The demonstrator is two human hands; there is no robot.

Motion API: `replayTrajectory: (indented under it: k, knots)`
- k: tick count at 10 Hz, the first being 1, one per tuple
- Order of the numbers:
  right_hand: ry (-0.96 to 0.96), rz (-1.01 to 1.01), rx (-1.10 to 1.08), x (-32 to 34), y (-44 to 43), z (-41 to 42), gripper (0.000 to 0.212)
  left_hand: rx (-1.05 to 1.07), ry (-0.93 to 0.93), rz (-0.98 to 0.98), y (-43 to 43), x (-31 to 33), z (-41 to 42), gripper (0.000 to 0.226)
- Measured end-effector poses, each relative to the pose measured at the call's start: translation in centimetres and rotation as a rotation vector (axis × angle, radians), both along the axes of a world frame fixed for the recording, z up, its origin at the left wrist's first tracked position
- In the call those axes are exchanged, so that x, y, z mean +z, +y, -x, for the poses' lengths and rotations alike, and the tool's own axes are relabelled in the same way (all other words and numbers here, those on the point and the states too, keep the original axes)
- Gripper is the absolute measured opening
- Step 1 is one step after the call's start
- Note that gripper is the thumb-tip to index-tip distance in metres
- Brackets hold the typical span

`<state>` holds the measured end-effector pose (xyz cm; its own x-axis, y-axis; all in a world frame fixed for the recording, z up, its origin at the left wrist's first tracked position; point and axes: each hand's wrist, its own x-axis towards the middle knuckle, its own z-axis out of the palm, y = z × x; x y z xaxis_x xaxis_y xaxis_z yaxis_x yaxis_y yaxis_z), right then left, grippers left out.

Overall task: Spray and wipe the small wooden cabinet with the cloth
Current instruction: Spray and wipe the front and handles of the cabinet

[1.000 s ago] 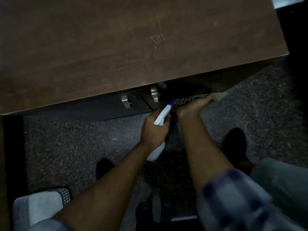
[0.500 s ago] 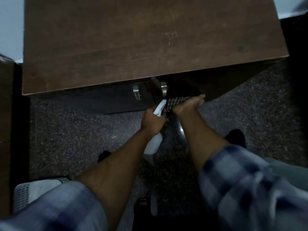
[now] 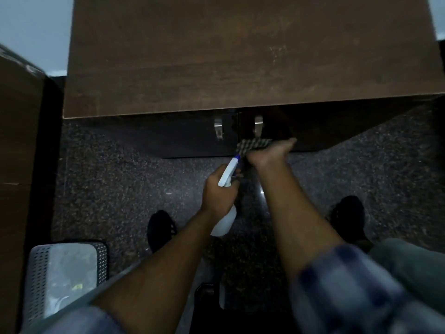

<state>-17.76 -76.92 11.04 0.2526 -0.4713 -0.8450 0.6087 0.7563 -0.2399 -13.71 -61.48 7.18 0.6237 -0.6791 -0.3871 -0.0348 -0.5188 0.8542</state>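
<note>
The small wooden cabinet (image 3: 252, 56) stands on the dark speckled floor (image 3: 115, 179) straight ahead of the person, seen from above, its broad brown top filling the upper view and its shadowed front dropping away beneath the near edge; two metal handles (image 3: 218, 128) show side by side on the doors; the right hand (image 3: 269, 154) presses a checked cloth (image 3: 252, 145) flat against the lower front of the right-hand door, just below its handle, fingers spread over the fabric rather than curled; the left hand (image 3: 220, 192) is wrapped tight around the neck of a white spray bottle (image 3: 227, 189), blue nozzle pointing towards the cloth and nearly touching it; I judge the work to be mid-course, the front under the wipe now; the top bears pale scuffs and no visible wetness, so whether it has been cleaned cannot be told in this dim light; the left door and the sides may remain to be done.
</note>
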Motion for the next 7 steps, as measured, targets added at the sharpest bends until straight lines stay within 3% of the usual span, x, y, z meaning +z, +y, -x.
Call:
replayTrajectory:
  k: [1,2,3,4,5,6,7]
  knots:
    - [0.096,0.009,-0.049,-0.3,-0.7,0.9,0.083,0.003,-0.021,-0.015,1.1,-0.6,-0.4,0.012]
    - [0.183,0.089,0.026,-2.1,1.4,-0.5,0.055,-0.014,-0.054,-0.040,1.7,-1.4,-0.6,0.008]
    - [0.200,0.060,0.139,-2.9,2.0,-2.3,0.071,0.023,-0.043,-0.018,1.9,-1.7,-0.9,0.011]
    - [0.035,-0.016,0.044,-4.3,0.6,-1.2,0.105,0.043,-0.032,-0.026,1.8,-1.3,-1.6,0.013]
    - [-0.084,-0.001,-0.125,-4.9,-0.1,0.4,0.106,0.042,-0.026,-0.029,1.5,-1.7,-1.9,0.026]
    - [-0.005,-0.014,-0.114,-5.2,0.8,-0.7,0.078,0.003,-0.047,-0.040,1.4,-2.4,-1.8,0.019]
    - [0.432,0.085,0.219,-6.1,1.6,-1.6,0.067,0.023,-0.037,-0.006,1.5,-2.4,-1.4,0.013]
